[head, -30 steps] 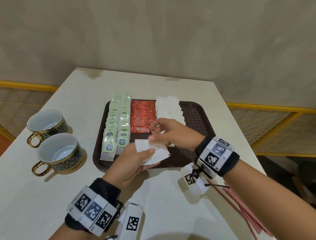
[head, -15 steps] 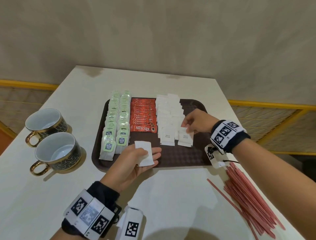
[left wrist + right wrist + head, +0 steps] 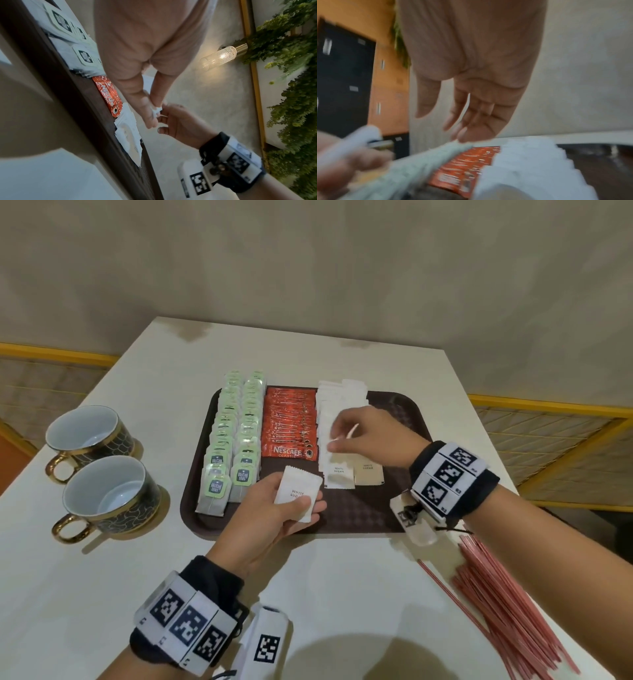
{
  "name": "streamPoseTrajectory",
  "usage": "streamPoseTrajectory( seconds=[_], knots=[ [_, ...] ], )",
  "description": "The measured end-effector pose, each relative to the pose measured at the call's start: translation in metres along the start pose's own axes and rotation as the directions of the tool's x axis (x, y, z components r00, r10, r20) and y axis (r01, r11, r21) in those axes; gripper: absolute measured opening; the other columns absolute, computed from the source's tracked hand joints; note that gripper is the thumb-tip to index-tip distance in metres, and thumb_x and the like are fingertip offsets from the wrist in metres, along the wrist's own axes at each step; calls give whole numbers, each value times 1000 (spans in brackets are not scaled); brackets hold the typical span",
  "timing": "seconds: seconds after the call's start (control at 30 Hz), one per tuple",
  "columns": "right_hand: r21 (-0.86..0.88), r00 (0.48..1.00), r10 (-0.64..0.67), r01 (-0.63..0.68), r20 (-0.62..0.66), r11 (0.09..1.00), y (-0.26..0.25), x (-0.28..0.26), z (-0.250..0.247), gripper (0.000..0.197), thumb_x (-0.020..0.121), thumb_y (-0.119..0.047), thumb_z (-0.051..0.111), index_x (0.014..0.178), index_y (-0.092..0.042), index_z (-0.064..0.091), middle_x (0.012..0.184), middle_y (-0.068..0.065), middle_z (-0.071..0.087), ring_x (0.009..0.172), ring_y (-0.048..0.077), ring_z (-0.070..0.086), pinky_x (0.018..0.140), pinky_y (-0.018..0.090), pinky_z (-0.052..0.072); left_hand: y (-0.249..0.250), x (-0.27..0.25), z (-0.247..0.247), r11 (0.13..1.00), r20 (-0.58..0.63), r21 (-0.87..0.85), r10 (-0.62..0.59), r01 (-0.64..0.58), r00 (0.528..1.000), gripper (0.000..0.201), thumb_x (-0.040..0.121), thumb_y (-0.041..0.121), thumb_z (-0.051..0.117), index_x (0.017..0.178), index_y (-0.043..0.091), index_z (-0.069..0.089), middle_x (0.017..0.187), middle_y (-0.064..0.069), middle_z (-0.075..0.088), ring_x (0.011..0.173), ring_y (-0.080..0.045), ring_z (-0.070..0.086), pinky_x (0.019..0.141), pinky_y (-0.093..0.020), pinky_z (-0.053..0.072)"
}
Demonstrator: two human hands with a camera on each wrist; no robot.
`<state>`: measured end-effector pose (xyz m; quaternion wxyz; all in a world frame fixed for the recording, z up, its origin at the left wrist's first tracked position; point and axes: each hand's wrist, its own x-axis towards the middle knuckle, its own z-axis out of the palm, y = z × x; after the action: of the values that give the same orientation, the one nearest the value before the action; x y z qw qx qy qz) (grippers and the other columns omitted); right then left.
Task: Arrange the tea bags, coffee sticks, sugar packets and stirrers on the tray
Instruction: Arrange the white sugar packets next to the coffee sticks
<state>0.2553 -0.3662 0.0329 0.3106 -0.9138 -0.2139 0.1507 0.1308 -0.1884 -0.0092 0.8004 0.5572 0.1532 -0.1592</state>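
Having released its packet onto the sugar packets [image 3: 342,440], the right hand [image 3: 363,440] is swinging back, fingers loose and empty. The left hand [image 3: 274,508] is pinching the last sugar packet [image 3: 298,497] above the tray [image 3: 394,412]; the stirrers [image 3: 507,604] are waiting on the desk [image 3: 102,594].

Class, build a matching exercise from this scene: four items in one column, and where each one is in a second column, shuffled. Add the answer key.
Items
1. tea bags
2. coffee sticks
3. stirrers
4. sugar packet

Places
A. on the table, right of the tray
B. in the left hand
C. left side of the tray
D. on the tray, between tea bags and sugar rows

Pairs: 1-C, 2-D, 3-A, 4-B
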Motion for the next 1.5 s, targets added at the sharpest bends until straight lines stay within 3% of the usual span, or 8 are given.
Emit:
streamPoseTrajectory(
  seconds=[0.13, 0.37, 0.7, 0.83, 0.97, 1.1, 1.33, 1.5],
  knots=[
    [118, 946, -59, 22, 318, 993, -27, -17, 9, 13, 85, -20, 74, 92, -10, 70, 85, 4, 68, 66, 6, 60, 55, 20, 49, -2, 2, 9, 999, 26, 48, 7, -9, 1000, 38, 90, -8, 59, 123, 10, 55, 112, -14, 71, 99, -25, 72, 83, -32, 60],
    [-120, 949, 131, -100, 288, 988, 5, 0, -3, 18, 82, -4, 74, 75, -15, 61, 76, 7, 63, 60, 12, 62, 54, 21, 51, -3, -4, 1, 967, -88, 256, 37, -13, 995, 52, 86, 5, 69, 132, 17, 48, 127, -1, 61, 119, -19, 59, 107, -41, 44],
    [-394, 970, 215, -153, 117, 906, 20, 19, 19, 22, 78, -16, 78, 94, -9, 64, 97, 7, 65, 84, 22, 63, 57, 23, 47, 9, -22, -2, 855, -19, 503, 163, -131, 987, 33, 89, 15, 68, 119, 28, 61, 121, 16, 62, 116, 2, 55, 93, -17, 45],
    [-285, 965, 260, -260, -37, 923, 28, 10, 4, 28, 76, -26, 80, 86, -13, 58, 92, 4, 64, 80, 21, 62, 67, 28, 50, 13, -22, 9, 676, 124, 713, 138, -185, 983, 37, 94, 25, 62, 131, 27, 55, 130, 16, 55, 118, 3, 51, 96, -17, 41],
    [-219, 886, 449, -464, -115, 859, 44, -5, -5, 21, 84, -18, 73, 91, -9, 55, 91, 12, 65, 66, 24, 64, 62, 34, 57, 18, -1, 31, 251, 328, 916, -22, -312, 945, 59, 97, 35, 54, 151, 24, 31, 156, 2, 31, 145, -19, 25, 117, -35, 25],
    [-169, 831, 553, -554, -53, 815, 51, -12, 7, 24, 84, -9, 71, 100, -5, 54, 102, 19, 67, 84, 35, 71, 78, 45, 60, 13, 25, 51, -7, 275, 958, -270, -287, 923, 66, 100, 41, 44, 155, 27, 10, 160, -15, 8, 147, -37, 12, 117, -48, 25],
    [-126, 824, 566, -565, -30, 816, 48, -7, 12, 30, 81, -11, 74, 99, -8, 50, 112, 20, 64, 102, 36, 65, 89, 45, 55, 0, 38, 58, -55, 192, 975, -274, -214, 942, 61, 99, 44, 43, 149, 17, 22, 151, -25, 21, 137, -40, 30, 105, -42, 34],
    [-35, 821, 565, -569, -80, 821, 55, 0, 5, 21, 89, -15, 65, 104, 0, 59, 99, 18, 65, 81, 33, 67, 76, 38, 59, 4, 37, 54, -4, 159, 986, -258, -165, 953, 67, 101, 43, 42, 155, 22, 8, 158, -30, 4, 142, -44, 23, 111, -43, 28]
  ],
)
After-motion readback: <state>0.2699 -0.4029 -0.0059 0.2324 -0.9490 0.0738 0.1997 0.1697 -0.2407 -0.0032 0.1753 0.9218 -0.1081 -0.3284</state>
